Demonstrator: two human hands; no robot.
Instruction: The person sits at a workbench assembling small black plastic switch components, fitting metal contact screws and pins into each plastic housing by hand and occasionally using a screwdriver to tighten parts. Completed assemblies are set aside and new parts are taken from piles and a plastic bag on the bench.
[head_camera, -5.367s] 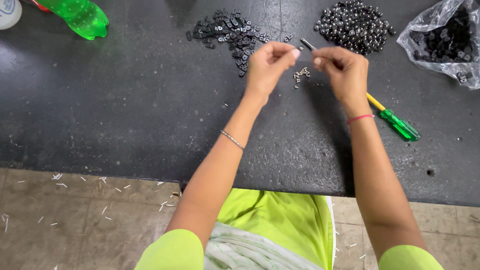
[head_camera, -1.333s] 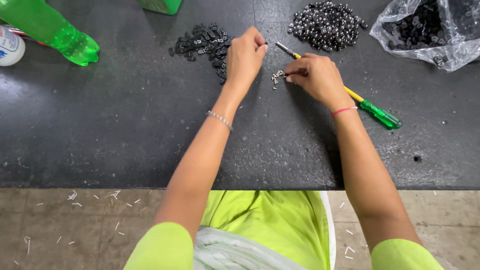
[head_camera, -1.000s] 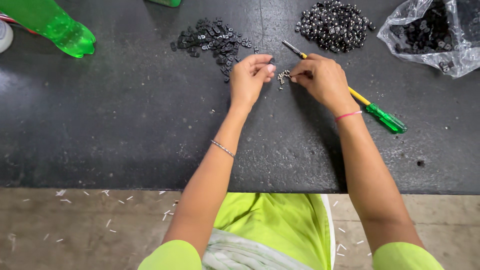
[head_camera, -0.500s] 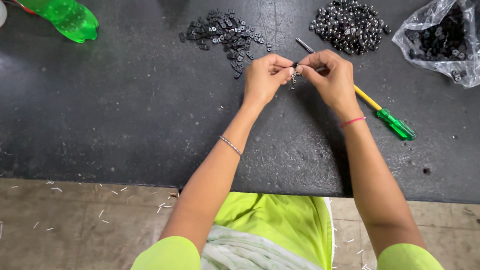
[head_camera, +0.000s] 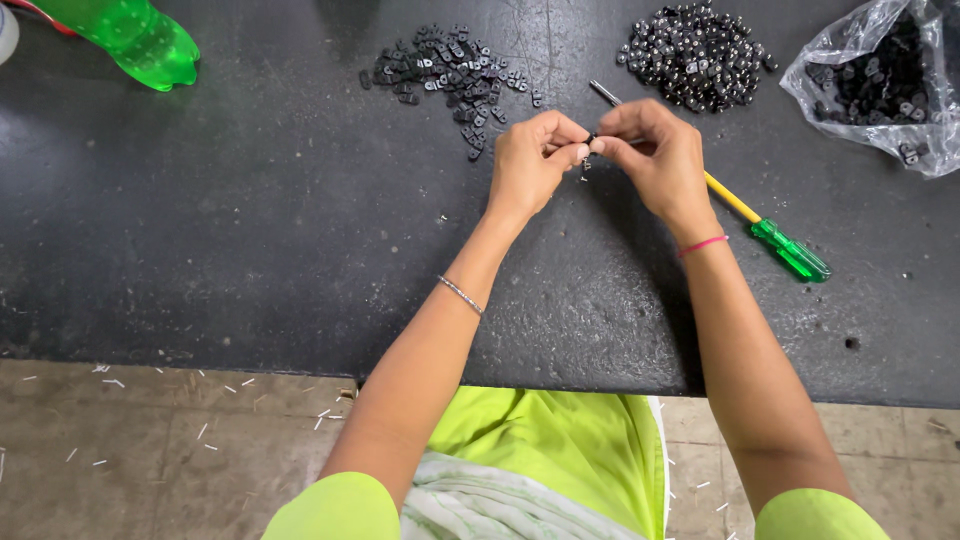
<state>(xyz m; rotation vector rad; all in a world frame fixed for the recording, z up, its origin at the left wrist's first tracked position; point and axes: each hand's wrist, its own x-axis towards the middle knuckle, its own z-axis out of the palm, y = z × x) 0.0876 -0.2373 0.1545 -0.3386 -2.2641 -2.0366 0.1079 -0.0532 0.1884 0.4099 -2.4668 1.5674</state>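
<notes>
Centrally, left hand and right hand fingers pinch small metal part; clear plastic bag top right.

A black table carries two part piles, screwdriver, bag, green bottle.

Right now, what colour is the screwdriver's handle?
Translucent green; the screwdriver also has a yellow shaft part. The head view shows it best, beside the right hand.
</notes>
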